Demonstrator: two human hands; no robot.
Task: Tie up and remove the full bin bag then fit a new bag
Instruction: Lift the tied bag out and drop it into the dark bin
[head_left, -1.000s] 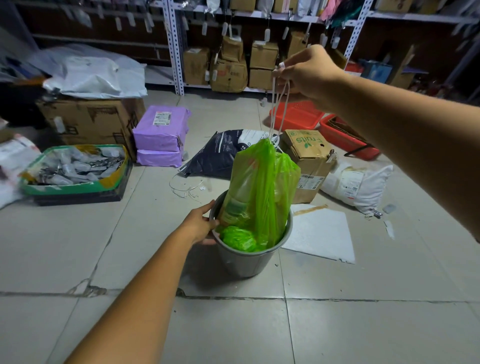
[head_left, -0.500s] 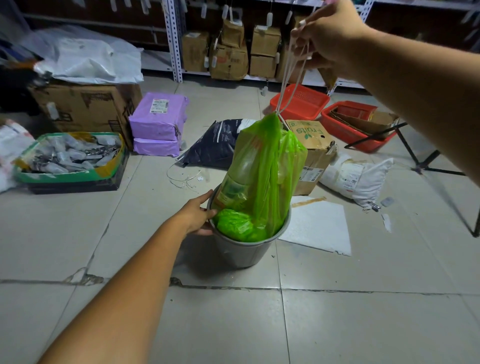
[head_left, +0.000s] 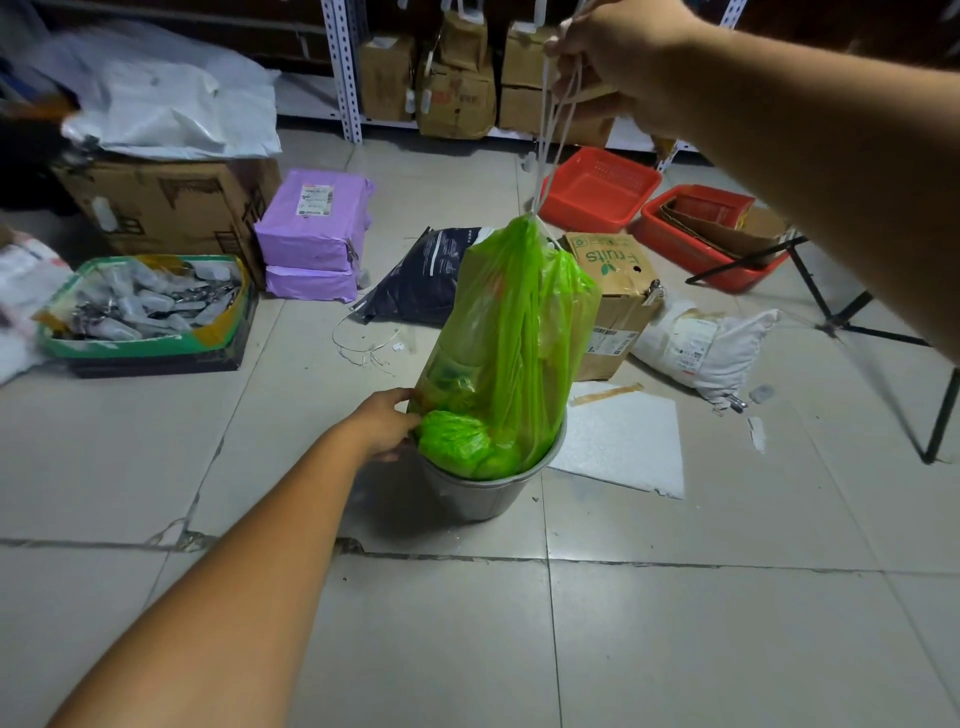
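Observation:
A full, translucent green bin bag (head_left: 511, 332) hangs by its white drawstring (head_left: 550, 150), its neck cinched shut. Its lower part still sits inside the small grey bin (head_left: 483, 496) on the tiled floor. My right hand (head_left: 618, 57) is raised near the top of the view, shut on the drawstring loops. My left hand (head_left: 387, 423) grips the bin's left rim, touching the bag's side. Bottles and crumpled green plastic show through the bag.
Behind the bin lie a "Fruits" cardboard box (head_left: 615, 291), a dark parcel (head_left: 426, 275), purple parcels (head_left: 314, 228), two red baskets (head_left: 597, 189) and a white sack (head_left: 706, 343). A white foam sheet (head_left: 628, 441) lies right of the bin. A black stand's legs (head_left: 852, 312) spread at the right.
My right hand has pulled the drawstring higher, and the green bag has risen further out of the bin. My left hand stays on the rim.

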